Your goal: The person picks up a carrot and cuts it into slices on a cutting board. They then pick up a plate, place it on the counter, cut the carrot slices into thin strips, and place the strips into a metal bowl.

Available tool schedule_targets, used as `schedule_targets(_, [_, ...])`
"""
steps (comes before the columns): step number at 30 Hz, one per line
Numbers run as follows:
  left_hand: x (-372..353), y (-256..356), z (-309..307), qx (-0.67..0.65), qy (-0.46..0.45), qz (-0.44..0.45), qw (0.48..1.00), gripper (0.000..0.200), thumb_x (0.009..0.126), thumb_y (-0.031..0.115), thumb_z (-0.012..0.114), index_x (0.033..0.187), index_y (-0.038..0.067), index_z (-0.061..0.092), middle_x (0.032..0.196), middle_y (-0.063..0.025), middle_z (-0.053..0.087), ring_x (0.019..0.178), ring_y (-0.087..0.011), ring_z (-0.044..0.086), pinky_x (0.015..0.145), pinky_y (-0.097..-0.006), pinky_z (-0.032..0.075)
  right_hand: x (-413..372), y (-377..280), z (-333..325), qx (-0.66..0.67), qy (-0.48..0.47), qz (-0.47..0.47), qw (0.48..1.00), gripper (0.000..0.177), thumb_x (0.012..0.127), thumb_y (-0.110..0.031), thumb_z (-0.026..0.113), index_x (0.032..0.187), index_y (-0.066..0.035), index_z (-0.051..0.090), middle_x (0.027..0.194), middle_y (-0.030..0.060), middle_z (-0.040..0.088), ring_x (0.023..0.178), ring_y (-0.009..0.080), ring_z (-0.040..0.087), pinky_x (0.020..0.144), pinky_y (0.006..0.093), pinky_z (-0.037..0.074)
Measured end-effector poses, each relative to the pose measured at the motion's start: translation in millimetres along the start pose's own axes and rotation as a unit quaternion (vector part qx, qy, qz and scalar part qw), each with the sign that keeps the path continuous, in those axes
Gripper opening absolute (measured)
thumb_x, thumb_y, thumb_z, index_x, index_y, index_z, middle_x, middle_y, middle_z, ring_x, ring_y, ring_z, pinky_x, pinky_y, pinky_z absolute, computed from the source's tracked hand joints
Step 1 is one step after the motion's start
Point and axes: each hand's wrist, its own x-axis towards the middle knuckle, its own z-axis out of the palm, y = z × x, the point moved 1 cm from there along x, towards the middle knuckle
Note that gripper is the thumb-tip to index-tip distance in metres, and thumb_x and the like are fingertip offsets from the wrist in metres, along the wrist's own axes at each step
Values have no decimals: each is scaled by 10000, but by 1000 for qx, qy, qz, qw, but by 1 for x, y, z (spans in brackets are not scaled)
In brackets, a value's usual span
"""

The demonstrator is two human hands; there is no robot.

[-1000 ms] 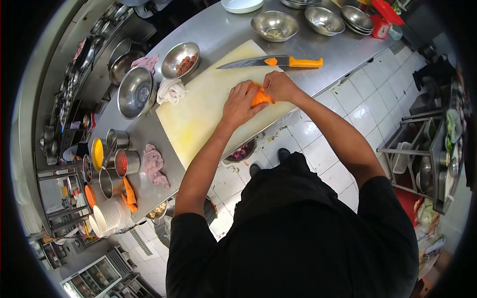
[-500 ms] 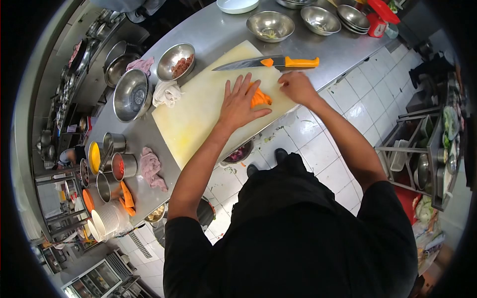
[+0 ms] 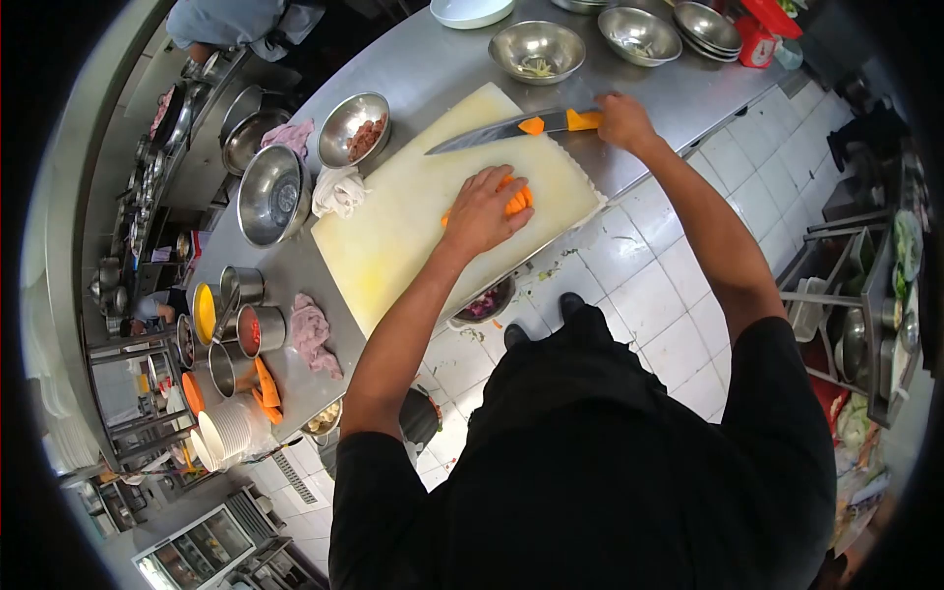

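Note:
My left hand (image 3: 480, 211) rests on orange slices (image 3: 518, 200) on the pale cutting board (image 3: 393, 236), its fingers bent over them. Part of the orange food shows on both sides of the hand. At the far right corner of the board lies a large knife (image 3: 482, 135) with an orange handle (image 3: 582, 120); an orange piece (image 3: 532, 126) sits on its blade near the handle. My right hand (image 3: 624, 121) is closed around the end of that handle.
Metal bowls (image 3: 537, 52) line the table's far side. Beside the board's left edge are a bowl of meat (image 3: 355, 129), a white cloth (image 3: 338, 192) and an empty-looking bowl (image 3: 272, 195). Pots (image 3: 261, 330), a pink cloth (image 3: 312, 335) and carrots (image 3: 265, 386) sit nearer.
My right hand has moved away from the board's right edge to the knife handle and closed on it. My left hand's spread fingers have drawn in over the orange slices.

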Motion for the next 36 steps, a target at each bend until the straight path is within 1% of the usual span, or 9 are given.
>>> schedule_targets(4, [1, 3, 0, 9, 7, -12, 1000, 507, 883, 408, 705, 1300, 123, 661, 1409, -119, 543, 1331, -309, 491, 1128, -439, 379, 5, -3, -4, -54, -81, -38, 995, 310, 776, -148, 655, 1068, -74, 729, 1108, 171, 714, 1115, 364, 649, 961, 494, 508])
schedule_targets(9, [5, 24, -17, 22, 60, -38, 997, 526, 872, 396, 728, 1316, 124, 649, 1410, -114, 535, 1329, -315, 480, 1122, -445, 379, -2, -5, -6, 2, -84, -94, 992, 374, 762, -135, 650, 1125, -89, 729, 1072, 153, 723, 1113, 370, 643, 971, 481, 501])
schedule_targets(12, [26, 17, -16, 6, 98, -28, 995, 507, 866, 305, 748, 1324, 116, 642, 1403, -117, 529, 1311, -311, 484, 1103, -449, 391, -17, -11, -18, 54, -61, -109, 991, 403, 754, -129, 651, 1147, -82, 726, 1083, 155, 715, 1091, 379, 645, 977, 473, 501])
schedule_targets(18, [69, 4, -15, 41, 135, 74, 987, 256, 850, 87, 710, 1102, 51, 728, 1118, -121, 671, 1080, -298, 623, 934, -404, 505, -68, -42, -59, 106, -31, -96, 989, 391, 753, -113, 652, 1132, -57, 725, 1087, 174, 700, 1071, 381, 647, 950, 467, 512])
schedule_targets(22, [63, 6, -50, -43, 114, 104, 987, 174, 827, -11, 693, 987, 20, 753, 977, -111, 712, 938, -301, 669, 840, -387, 546, -85, -59, -82, 108, -25, -97, 989, 375, 748, -89, 663, 1115, -32, 714, 1043, 176, 685, 1001, 402, 653, 904, 466, 520])
schedule_targets(26, [35, -2, -106, -136, 116, -4, 984, 134, 881, 21, 711, 1006, 3, 754, 956, -132, 720, 861, -294, 701, 785, -332, 558, -92, -63, -82, 112, -30, -54, 992, 395, 748, -106, 659, 1128, -14, 710, 1020, 200, 701, 980, 414, 660, 896, 461, 521])
schedule_targets(31, [-18, -56, -108, -246, -68, -158, 954, 132, 884, 22, 739, 1008, -21, 757, 919, -89, 740, 843, -161, 698, 796, -291, 554, -118, -57, -72, 235, -132, 43, 962, 394, 767, -144, 650, 1121, 23, 698, 951, 267, 702, 951, 411, 684, 883, 439, 521])
schedule_targets(35, [-41, -82, -78, -307, -135, -223, 916, 126, 850, 4, 769, 973, -24, 763, 882, -85, 749, 831, -132, 686, 788, -277, 552, -137, -64, -63, 293, -172, 105, 935, 406, 784, -171, 671, 1115, 64, 680, 837, 222, 704, 791, 342, 695, 780, 394, 532])
schedule_targets(36, [-43, -85, -75, -302, -143, -224, 916, 128, 844, 4, 774, 968, -25, 761, 875, -82, 747, 823, -131, 683, 783, -279, 551, -141, -68, -68, 308, -199, 127, 922, 399, 801, -174, 665, 1109, 78, 675, 787, 179, 686, 755, 276, 678, 742, 371, 527])
